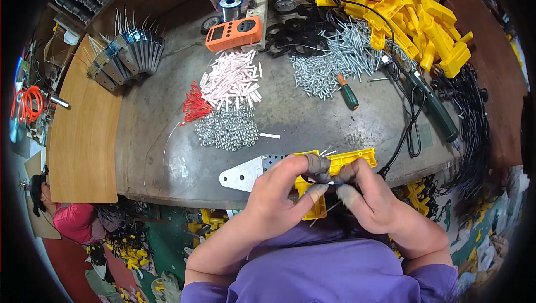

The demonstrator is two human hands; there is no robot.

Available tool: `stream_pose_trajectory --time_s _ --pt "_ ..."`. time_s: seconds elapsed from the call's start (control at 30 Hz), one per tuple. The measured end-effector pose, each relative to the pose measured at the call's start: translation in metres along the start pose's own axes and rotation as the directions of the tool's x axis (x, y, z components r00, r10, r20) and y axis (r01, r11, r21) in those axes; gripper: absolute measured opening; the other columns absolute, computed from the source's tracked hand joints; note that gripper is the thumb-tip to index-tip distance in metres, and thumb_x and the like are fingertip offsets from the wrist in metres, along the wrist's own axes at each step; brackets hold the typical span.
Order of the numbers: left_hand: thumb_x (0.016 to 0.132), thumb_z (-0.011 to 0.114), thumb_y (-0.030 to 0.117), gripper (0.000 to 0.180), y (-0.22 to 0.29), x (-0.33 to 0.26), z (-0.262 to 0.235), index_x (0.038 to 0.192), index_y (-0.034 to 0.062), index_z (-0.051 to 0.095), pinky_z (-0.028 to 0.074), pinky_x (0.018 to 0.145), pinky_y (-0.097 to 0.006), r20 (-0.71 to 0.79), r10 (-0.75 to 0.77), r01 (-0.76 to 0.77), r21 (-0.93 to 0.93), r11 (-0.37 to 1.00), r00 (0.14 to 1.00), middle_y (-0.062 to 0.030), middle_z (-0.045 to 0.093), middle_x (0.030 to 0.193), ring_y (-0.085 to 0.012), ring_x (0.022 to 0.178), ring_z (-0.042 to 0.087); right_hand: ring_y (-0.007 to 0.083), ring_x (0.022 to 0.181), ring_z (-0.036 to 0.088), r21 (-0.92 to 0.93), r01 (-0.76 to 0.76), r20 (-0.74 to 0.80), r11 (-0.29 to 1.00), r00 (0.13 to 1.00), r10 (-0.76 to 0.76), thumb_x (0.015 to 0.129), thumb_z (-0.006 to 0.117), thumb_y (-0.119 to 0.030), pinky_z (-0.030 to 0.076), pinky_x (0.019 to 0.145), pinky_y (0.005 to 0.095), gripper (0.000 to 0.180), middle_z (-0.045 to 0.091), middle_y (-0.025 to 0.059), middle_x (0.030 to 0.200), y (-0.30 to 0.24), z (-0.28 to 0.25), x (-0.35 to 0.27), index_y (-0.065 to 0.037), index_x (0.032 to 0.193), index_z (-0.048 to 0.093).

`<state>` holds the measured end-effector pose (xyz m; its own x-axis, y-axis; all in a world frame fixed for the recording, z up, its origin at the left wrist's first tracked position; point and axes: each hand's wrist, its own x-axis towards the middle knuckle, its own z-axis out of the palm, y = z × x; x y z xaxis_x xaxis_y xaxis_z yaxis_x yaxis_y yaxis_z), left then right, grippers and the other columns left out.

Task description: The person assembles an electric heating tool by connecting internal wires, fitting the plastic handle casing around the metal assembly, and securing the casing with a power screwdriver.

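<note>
At the table's near edge, a yellow plastic housing (353, 159) lies under my hands, with a pointed silver metal plate (240, 175) extending from its left side. My left hand (286, 187) is closed in a pinch, its fingertips in worn grey coverings. Opposite it, my right hand (367, 194) pinches too, fingertips almost meeting the left ones. A thin wire (333, 183) with a small white piece on it runs between them; the fingers hide most of it. Pale wire ends (328, 153) stick up beside the housing.
Beyond lie piles of nuts (228, 127), pink-white tubes (231, 80), red leads (195, 104) and screws (329, 60). An orange meter (234, 33), solder spool (230, 8), screwdriver (347, 92), corded dark-green tool (432, 107) and yellow housings (430, 24) surround them. Another person (72, 219) sits at left.
</note>
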<state>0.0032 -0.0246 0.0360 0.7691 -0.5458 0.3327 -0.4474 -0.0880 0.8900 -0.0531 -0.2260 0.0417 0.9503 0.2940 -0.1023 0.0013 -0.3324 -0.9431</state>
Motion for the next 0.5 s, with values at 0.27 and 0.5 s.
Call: stream_pose_trajectory --time_s 0.27,0.5 --pt "0.079 0.067 -0.01 0.043 -0.003 -0.003 0.005 0.115 -0.0009 0.045 0.052 0.084 -0.032 0.047 -0.079 0.084 -0.119 0.989 0.996 -0.0136 0.059 0.106 -0.0186 0.094 0.063 0.0377 0.081 0.063 -0.085 -0.023 0.058 0.996 0.998 0.028 0.088 0.065 -0.02 0.049 0.069 0.0409 0.042 0.063 0.0212 0.09 -0.004 -0.001 0.004 0.001 0.114 0.04" --pt "0.072 0.078 0.001 0.061 0.0 0.004 0.005 0.124 0.0021 0.047 0.05 0.084 -0.034 0.155 -0.076 0.071 0.038 0.997 0.985 -0.0138 0.055 0.118 -0.021 0.098 0.061 0.0231 0.102 0.061 0.353 -0.061 0.047 0.934 0.998 0.047 0.095 0.056 -0.019 0.047 0.086 0.0338 0.042 0.059 0.0173 0.109 0.0 0.002 0.002 0.003 0.126 0.039"
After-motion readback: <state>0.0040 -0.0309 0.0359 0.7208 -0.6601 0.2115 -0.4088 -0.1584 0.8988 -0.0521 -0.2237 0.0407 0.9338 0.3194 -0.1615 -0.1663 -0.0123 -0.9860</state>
